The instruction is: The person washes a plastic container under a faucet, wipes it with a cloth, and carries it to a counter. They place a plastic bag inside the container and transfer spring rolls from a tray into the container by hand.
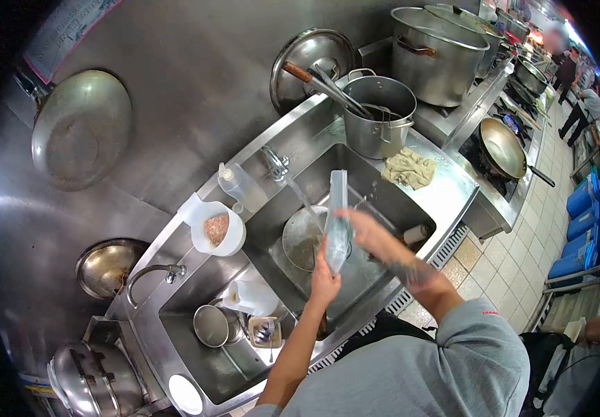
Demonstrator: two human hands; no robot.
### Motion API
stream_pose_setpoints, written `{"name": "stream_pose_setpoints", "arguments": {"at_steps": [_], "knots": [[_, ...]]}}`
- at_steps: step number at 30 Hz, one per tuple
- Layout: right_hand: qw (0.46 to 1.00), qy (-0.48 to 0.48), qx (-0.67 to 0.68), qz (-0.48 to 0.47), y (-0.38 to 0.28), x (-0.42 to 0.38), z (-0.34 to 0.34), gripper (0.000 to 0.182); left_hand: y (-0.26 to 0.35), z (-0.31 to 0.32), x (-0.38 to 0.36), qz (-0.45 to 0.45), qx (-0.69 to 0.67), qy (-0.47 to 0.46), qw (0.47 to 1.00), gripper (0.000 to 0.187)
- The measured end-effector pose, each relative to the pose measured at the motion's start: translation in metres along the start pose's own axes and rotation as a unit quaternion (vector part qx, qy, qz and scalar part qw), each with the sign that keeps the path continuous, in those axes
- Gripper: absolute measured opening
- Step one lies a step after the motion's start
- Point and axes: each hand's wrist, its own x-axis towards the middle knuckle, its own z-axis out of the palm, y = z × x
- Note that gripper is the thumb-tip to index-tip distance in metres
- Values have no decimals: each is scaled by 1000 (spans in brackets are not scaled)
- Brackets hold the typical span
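Note:
My left hand (326, 276) is wrapped round the lower end of a long, clear plastic container (339, 226), held tilted over the large sink (272, 260). Beside its middle is my right hand (359, 228), smeared by motion, so its fingers cannot be made out. Water runs from the faucet (276, 164) in a stream past the container's left side. Below, a round metal pan (296, 240) lies in the sink, partly hidden by the container and my left hand.
Left of the sink stand a white tub (234, 240) and a clear bottle (241, 184). The smaller sink holds a pot (212, 325) and a white jug (255, 297). A stockpot (376, 135) and cloth (410, 169) sit behind right. People stand far right.

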Motion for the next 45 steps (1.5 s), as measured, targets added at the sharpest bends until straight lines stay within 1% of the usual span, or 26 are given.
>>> {"name": "stream_pose_setpoints", "arguments": {"at_steps": [2,5,7,8,11,13,14,15,17,18,20,21,22,23,25,27,30,31,33,34,36,37,39,43,44,45], "knots": [[997,-61,40,37,35,-20,12,23,-22,-5,0,17,10,-9,1000,84],[999,-11,-20,26,20,-7,1,29,-24,-10,-15,-2,-6,-21,1000,82],[998,64,-14,-5,-30,-2,4,19,-19,-10,-31,-16,2,-36,999,82],[998,36,4,-55,-43,22,-12,17,-9,-13,-34,-29,2,-64,998,83],[987,87,-29,-132,-61,29,-12,19,-26,-5,-49,-20,-15,-30,999,87],[961,149,-95,-214,-50,23,2,26,-14,-18,-49,-88,-43,-88,991,92],[860,266,-320,-295,-19,51,-14,47,-10,-22,-46,-120,-57,-116,984,94],[843,233,-348,-338,-20,-10,35,63,-17,-18,-42,-96,-79,-86,989,97],[813,193,-487,-255,17,-4,35,61,-33,-7,-30,-51,-125,-24,991,101],[791,151,-549,-224,26,-25,53,57,-19,-14,-11,-50,-53,-16,997,101],[786,83,-566,-234,36,-67,79,56,-1,-16,17,-107,-133,60,984,102],[782,50,-574,-240,36,-75,85,56,-12,-14,17,-88,-93,76,989,100],[889,23,-419,-184,30,-72,81,55,-20,-14,18,-70,-53,94,992,98],[958,12,-269,-102,21,-68,78,46,-25,-11,9,-59,-35,85,994,97],[996,-7,60,66,-5,-61,80,32,-20,-11,-1,-36,2,65,997,94],[995,91,46,-9,-13,-36,65,18,-3,-13,-11,-17,-25,40,999,92],[997,-55,49,-19,-45,51,-10,17,27,-21,-26,-99,-61,-68,991,88],[995,-88,53,-16,-58,68,-27,19,19,-19,-29,-67,-59,-67,994,88],[992,-101,80,-8,-59,77,-44,19,7,-14,-35,-5,-55,-67,996,88],[990,-110,89,-8,-63,79,-44,20,10,-18,-28,-27,-35,-85,995,88],[988,-63,-2,-144,-17,45,-36,27,3,-13,-21,-30,-30,-63,997,89],[998,-37,14,-39,-7,6,-6,36,-2,-12,-19,-34,-27,-53,998,89],[997,-39,-30,57,21,-44,27,39,-13,-14,-14,-22,-41,-20,999,89],[986,-111,-8,128,29,-54,20,27,-32,-12,-26,5,-54,-10,998,86],[989,-106,-29,99,20,-47,17,30,-35,-12,-32,-5,-59,-14,998,85],[992,-15,-91,86,-3,-43,20,29,-26,-15,-34,-14,-66,-19,998,84]]}}
